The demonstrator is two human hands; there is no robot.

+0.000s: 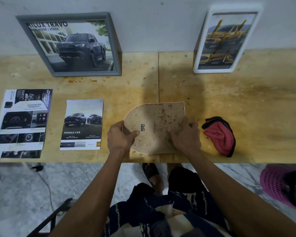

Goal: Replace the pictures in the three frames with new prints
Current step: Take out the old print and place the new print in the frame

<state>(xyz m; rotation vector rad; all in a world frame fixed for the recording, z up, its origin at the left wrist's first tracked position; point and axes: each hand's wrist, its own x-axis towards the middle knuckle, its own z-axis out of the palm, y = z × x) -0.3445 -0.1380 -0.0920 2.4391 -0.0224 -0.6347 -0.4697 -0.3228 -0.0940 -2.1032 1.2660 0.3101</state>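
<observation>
The arched frame (pixel 154 127) lies face down at the near edge of the desk (pixel 246 100), just left of the red cloth (pixel 219 135). The left hand (pixel 120 135) grips its curved end and the right hand (pixel 186 135) its straight end, fingers curled on the stained backing. It looks a stiff, light board, probably glass-fronted and fragile, best held by its edges.

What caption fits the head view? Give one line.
Both hands, left hand and right hand, grip an arch-shaped frame lying back-up on the table.
</observation>
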